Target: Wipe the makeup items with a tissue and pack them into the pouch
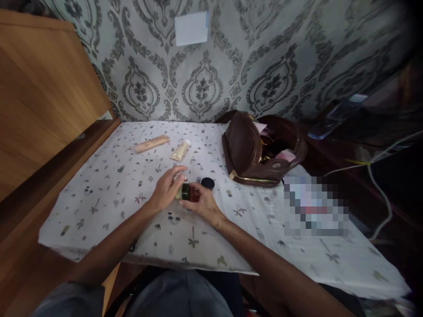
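Note:
Near the middle of the table, my right hand [205,204] is wrapped round a small dark reddish jar [193,193] lying on its side, its green end toward my left hand. My left hand [167,187] is closed at the jar's left end, with a small whitish thing [179,177] at its fingertips, too small to make out. Just beyond my right hand lies a round black lid [207,183]. Farther back are a cream tube with a white cap [180,150] and a longer peach tube [151,144].
An open brown handbag [244,147] stands at the back right of the patterned white tablecloth [109,211]. A pixelated item [315,207] lies to its right. A wooden cabinet [46,83] borders the left, a papered wall the back. A white cable [380,193] hangs at the right.

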Available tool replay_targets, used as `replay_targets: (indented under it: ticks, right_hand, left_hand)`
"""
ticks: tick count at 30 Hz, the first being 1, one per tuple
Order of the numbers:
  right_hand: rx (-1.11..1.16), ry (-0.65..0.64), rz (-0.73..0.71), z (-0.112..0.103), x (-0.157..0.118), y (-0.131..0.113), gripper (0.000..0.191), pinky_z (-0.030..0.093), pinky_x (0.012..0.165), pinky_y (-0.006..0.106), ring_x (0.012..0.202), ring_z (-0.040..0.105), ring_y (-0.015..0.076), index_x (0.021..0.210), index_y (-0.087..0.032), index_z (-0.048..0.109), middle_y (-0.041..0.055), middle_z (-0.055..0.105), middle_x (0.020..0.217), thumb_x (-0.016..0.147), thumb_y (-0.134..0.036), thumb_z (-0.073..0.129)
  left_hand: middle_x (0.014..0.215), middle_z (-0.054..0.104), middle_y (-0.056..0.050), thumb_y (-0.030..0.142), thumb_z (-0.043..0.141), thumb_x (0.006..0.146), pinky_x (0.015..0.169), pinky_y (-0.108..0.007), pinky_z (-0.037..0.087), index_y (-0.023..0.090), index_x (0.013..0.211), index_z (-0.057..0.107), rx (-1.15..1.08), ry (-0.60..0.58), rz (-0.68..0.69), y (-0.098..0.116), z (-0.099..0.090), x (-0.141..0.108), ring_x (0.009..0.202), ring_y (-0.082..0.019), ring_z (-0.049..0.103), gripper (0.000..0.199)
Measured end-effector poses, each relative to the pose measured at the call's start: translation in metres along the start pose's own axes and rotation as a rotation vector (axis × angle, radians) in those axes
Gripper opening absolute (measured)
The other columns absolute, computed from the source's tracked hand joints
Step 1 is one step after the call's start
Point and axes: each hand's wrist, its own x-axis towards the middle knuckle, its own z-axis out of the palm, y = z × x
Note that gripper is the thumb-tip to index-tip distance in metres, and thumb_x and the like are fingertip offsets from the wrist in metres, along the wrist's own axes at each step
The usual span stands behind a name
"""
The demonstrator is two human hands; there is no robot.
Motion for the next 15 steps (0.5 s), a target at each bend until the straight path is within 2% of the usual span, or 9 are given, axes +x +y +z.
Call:
replay_targets:
  ticks: [3, 5, 8, 11, 15]
  right_hand:
    - [-0.064, 0.026, -0.018, -0.0015, -0.0010, -0.0018, 0.049, 0.044, 0.059, 0.026, 0.064, 0.049, 0.0115, 0.089, -0.018, 0.061, -0.0045, 0.053, 0.070, 0.058, -0.047, 0.085]
    - [-0.082, 0.033, -0.035, -0.0033, -0.0012, -0.0023, 0.047, 0.043, 0.060, 0.025, 0.065, 0.048, 0.0113, 0.091, -0.017, 0.061, -0.0041, 0.053, 0.072, 0.061, -0.046, 0.083]
    - [-0.104, 0.019, -0.076, -0.0061, -0.0021, -0.0023, 0.047, 0.045, 0.063, 0.026, 0.073, 0.051, 0.0132, 0.097, -0.016, 0.062, -0.0008, 0.058, 0.084, 0.065, -0.046, 0.081]
    - [-0.162, -0.013, -0.152, -0.0084, -0.0043, -0.0016, 0.052, 0.047, 0.066, 0.028, 0.077, 0.053, 0.0153, 0.102, -0.017, 0.064, 0.0017, 0.060, 0.091, 0.065, -0.049, 0.082]
    - [-0.159, -0.054, -0.257, -0.0096, -0.0087, -0.0002, 0.059, 0.053, 0.076, 0.033, 0.093, 0.058, 0.0213, 0.110, -0.022, 0.067, 0.0060, 0.059, 0.106, 0.063, -0.053, 0.085]
  left_hand:
    - [0.102, 0.071, -0.009, 0.037, 0.030, 0.101, 0.091, -0.036, 0.047, 0.017, 0.127, 0.060, 0.202, 0.068, 0.252, 0.0043, 0.0018, -0.0076, 0.100, -0.023, 0.058, 0.044]
    - [0.099, 0.072, -0.009, 0.031, 0.031, 0.101, 0.093, -0.038, 0.047, 0.018, 0.127, 0.061, 0.298, 0.063, 0.392, 0.0046, 0.0036, -0.0109, 0.102, -0.024, 0.057, 0.043]
    - [0.092, 0.073, -0.008, 0.027, 0.035, 0.099, 0.100, -0.042, 0.045, 0.019, 0.128, 0.062, 0.347, 0.011, 0.494, 0.0038, 0.0048, -0.0119, 0.104, -0.024, 0.059, 0.041]
    - [0.100, 0.073, -0.009, 0.029, 0.035, 0.099, 0.097, -0.041, 0.048, 0.020, 0.127, 0.064, 0.280, -0.049, 0.384, 0.0034, 0.0029, -0.0091, 0.109, -0.025, 0.059, 0.042]
    - [0.117, 0.070, -0.008, 0.035, 0.038, 0.098, 0.099, -0.036, 0.047, 0.021, 0.127, 0.064, -0.045, -0.187, 0.026, -0.0001, 0.0003, -0.0027, 0.111, -0.023, 0.062, 0.041]
